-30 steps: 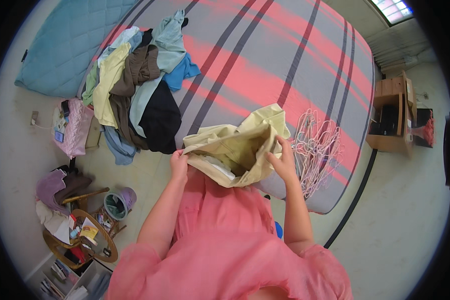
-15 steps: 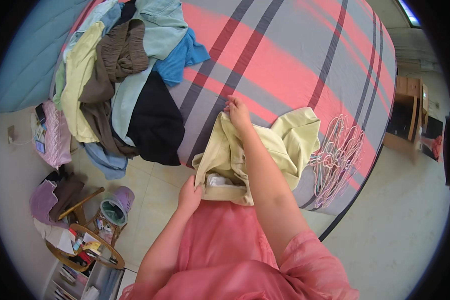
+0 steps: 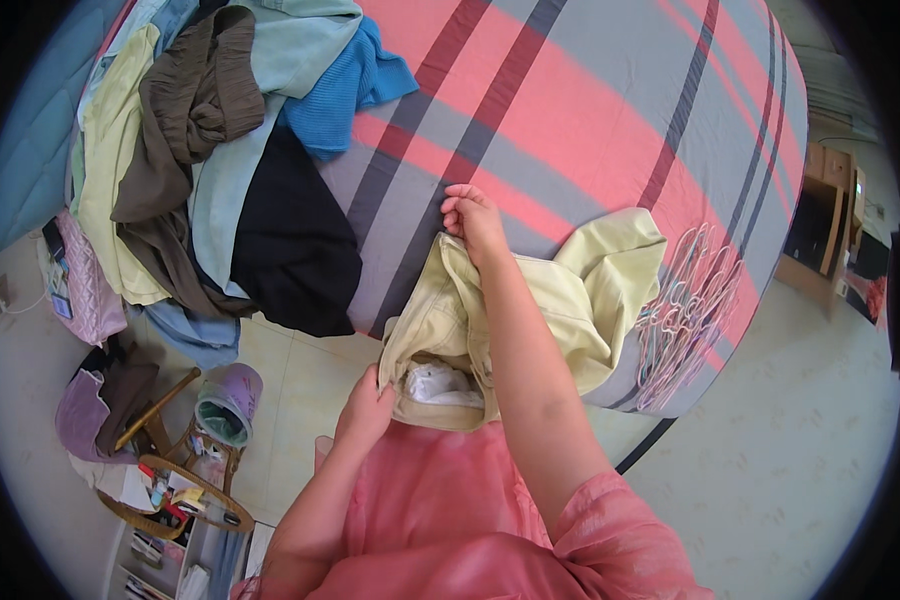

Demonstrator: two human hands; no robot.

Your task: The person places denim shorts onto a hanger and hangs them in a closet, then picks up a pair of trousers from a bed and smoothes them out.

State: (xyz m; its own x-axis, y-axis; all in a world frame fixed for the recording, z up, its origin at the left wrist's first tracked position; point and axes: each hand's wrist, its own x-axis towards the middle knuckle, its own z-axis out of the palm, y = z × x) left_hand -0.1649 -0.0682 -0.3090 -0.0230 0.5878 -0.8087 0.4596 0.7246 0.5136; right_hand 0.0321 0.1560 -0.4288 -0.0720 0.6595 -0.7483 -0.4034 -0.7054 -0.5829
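Observation:
A pair of pale yellow-green trousers [image 3: 540,290] lies over the bed's near edge, with its waist toward me and whitish cloth [image 3: 440,384] showing inside the opening. My left hand [image 3: 365,410] pinches the waist edge at its left corner. Across the trousers reaches my right arm. My right hand [image 3: 475,222] is just beyond their upper left edge, over the bed, its fingers curled closed. Whether any cloth is inside those fingers is hidden.
Hangers [image 3: 685,320] lie in a tangled pile on the striped bed [image 3: 580,120], right of the trousers. A heap of clothes, with black cloth [image 3: 295,240] nearest, covers the bed's left side. A bucket [image 3: 228,405] and wooden chair [image 3: 160,410] stand at lower left.
The view has shifted a little. The waist opening has spread wider, showing more whitish cloth. My right hand's fingers are more curled and sit slightly farther from the trousers' edge.

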